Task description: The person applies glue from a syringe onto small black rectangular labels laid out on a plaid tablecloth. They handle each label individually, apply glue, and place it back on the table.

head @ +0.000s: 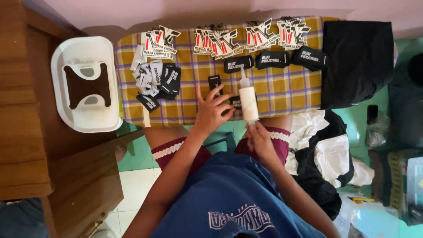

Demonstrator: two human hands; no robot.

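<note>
four clusters of red, white and black hang tags (159,42) run along twelve o'clock. three black woven labels (273,59) lie at one o'clock, with one heap of small labels (154,79) at ten o'clock, one white bottle (248,102) at centre and one white tray (66,57) at nine o'clock.

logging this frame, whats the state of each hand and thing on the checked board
left hand: open, fingers spread, pressing a small black label flat on the checked cloth
right hand: closed around the base of the white bottle
white bottle: lying tilted, nozzle pointing away from the person
black labels: flat, in a row
hang tags: in bunches along the far edge
white basket: upright, no labels inside
black garment: folded
</note>
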